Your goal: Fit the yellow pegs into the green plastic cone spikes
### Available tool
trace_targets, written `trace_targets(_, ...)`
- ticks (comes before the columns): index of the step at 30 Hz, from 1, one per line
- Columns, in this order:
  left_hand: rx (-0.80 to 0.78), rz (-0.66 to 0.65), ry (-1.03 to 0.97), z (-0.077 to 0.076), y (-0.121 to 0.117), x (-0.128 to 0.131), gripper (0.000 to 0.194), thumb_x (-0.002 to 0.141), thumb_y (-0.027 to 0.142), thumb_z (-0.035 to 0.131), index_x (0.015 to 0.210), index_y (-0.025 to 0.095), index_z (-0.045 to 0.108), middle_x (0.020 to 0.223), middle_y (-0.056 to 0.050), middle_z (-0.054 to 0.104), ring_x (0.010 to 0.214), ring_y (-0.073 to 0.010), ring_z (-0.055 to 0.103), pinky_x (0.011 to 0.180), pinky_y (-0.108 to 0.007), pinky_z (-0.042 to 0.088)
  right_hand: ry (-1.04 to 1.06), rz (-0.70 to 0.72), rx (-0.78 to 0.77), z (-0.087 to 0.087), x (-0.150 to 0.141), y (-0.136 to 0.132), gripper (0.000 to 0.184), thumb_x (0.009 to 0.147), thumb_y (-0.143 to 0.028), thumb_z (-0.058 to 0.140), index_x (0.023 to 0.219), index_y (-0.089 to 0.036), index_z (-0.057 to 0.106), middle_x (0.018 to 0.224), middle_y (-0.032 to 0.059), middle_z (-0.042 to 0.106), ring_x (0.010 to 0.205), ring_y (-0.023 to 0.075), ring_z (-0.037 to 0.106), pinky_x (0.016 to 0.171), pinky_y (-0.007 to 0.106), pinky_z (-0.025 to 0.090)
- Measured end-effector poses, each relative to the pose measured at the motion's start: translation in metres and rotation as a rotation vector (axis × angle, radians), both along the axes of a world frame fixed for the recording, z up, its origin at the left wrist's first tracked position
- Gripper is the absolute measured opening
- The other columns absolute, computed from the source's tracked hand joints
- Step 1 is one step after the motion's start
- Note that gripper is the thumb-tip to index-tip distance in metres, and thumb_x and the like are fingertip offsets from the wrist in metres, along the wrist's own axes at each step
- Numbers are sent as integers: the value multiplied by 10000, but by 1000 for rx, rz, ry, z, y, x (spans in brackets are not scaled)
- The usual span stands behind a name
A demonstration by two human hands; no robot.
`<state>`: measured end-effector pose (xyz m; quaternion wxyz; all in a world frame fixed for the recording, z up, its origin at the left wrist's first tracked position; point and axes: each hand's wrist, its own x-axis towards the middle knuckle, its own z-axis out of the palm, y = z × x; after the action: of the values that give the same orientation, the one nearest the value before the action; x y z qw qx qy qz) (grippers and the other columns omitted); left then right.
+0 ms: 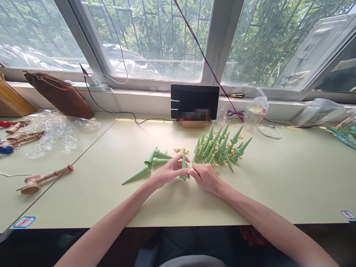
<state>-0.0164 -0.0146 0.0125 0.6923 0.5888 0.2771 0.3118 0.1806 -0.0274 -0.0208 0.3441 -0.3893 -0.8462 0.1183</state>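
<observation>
My left hand (172, 167) is closed around a green plant-watering spike (184, 163), which stands point up above the table. At the spike's lower right side, my right hand (205, 175) pinches a small yellow valve (190, 167), mostly covered by the fingers. Whether the valve sits inside the spike cannot be made out. Several loose green spikes (136, 175) lie left of my left hand, without visible yellow parts. Small yellow valves (177, 150) are scattered just beyond my hands. Behind my right hand stands a cluster of green spikes (222, 146), many with yellow valves at their sides.
A dark-screened tablet (194, 102) leans near the window sill. Wooden kendama toys (33, 184) and crumpled clear plastic (66, 135) lie on the left. A bagged cup (256, 111) and a coiled white cable (269, 132) sit at the back right.
</observation>
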Motion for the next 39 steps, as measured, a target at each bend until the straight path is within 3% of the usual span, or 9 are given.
trace_targets(6, -88, -82, -51, 0, -4, 3, 339, 844, 340, 709, 1101, 190, 545, 880, -55, 652, 765, -176, 660, 764, -353, 531, -97, 34, 160, 3, 2, -2, 633, 1056, -477, 211, 591, -166, 508, 546, 30, 567, 474, 99, 429, 501, 248, 230)
trace_targets(12, -129, -125, -122, -1, -6, 7, 288, 860, 288, 697, 1085, 180, 554, 870, -49, 634, 755, -161, 627, 768, -346, 516, -19, 39, 353, 4, 1, -1, 627, 1067, -425, 250, 542, -167, 476, 491, 1, 500, 443, 92, 360, 474, 251, 224)
trace_targets(20, -43, -92, -58, -1, -6, 8, 241, 836, 291, 723, 978, 142, 598, 938, -75, 645, 817, -171, 636, 814, -331, 496, 92, 92, 230, -5, 0, 0, 584, 1066, -329, 312, 575, -158, 579, 516, -5, 558, 452, 79, 445, 499, 232, 287)
trace_targets(25, 14, -38, -41, 0, -8, 11, 246, 835, 296, 725, 964, 142, 583, 879, -50, 631, 796, -145, 616, 741, -265, 476, 176, 65, 210, -10, -2, 1, 580, 1061, -316, 319, 545, -166, 538, 491, -13, 524, 441, 80, 412, 491, 231, 293)
trace_targets(31, 213, 87, 46, -2, -12, 16, 228, 849, 324, 698, 942, 150, 583, 841, -27, 587, 746, -129, 579, 660, -238, 479, 251, -7, 135, -12, -3, 2, 575, 1055, -345, 308, 524, -177, 452, 473, -23, 435, 441, 84, 353, 480, 235, 284)
trace_targets(36, 518, 186, 142, -7, -16, 18, 132, 889, 238, 631, 984, 160, 583, 884, -39, 618, 835, -145, 606, 808, -290, 517, 311, -35, 107, -8, -6, 0, 569, 1050, -377, 281, 531, -179, 401, 480, -32, 357, 452, 84, 303, 466, 233, 267)
trace_targets(39, 733, 267, 218, -12, -18, 19, 74, 892, 184, 610, 956, 171, 577, 845, -22, 628, 760, -125, 587, 754, -265, 501, 328, -58, 55, -5, -7, -1, 588, 1047, -423, 251, 526, -181, 375, 479, -32, 332, 447, 82, 281, 452, 236, 252)
